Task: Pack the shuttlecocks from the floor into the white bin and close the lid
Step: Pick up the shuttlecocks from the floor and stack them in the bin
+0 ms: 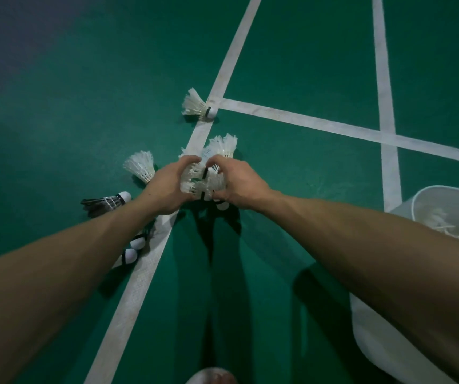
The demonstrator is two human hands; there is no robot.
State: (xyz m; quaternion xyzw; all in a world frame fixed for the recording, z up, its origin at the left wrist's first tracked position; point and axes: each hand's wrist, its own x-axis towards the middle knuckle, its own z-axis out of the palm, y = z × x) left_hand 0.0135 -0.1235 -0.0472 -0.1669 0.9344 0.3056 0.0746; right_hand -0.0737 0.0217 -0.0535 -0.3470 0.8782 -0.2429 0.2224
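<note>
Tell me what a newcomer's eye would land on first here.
The left hand and right hand meet mid-frame, gripping a bunch of white shuttlecocks over the green floor. A lone shuttlecock lies beyond them at the line junction, a black-feathered shuttlecock lies left, and the open white bin sits at the right edge.

White shuttlecock bunch [211, 174] was held gathered just above the floor. Far shuttlecock [195, 106] and left shuttlecock [141, 167], both white, lay sideways; black-feathered shuttlecock [103, 204] likewise. White bin [407, 209] stood open, partly filled.

White court lines [305, 121] crossing on green, pale shoe tip [211, 376] at bottom edge
</note>
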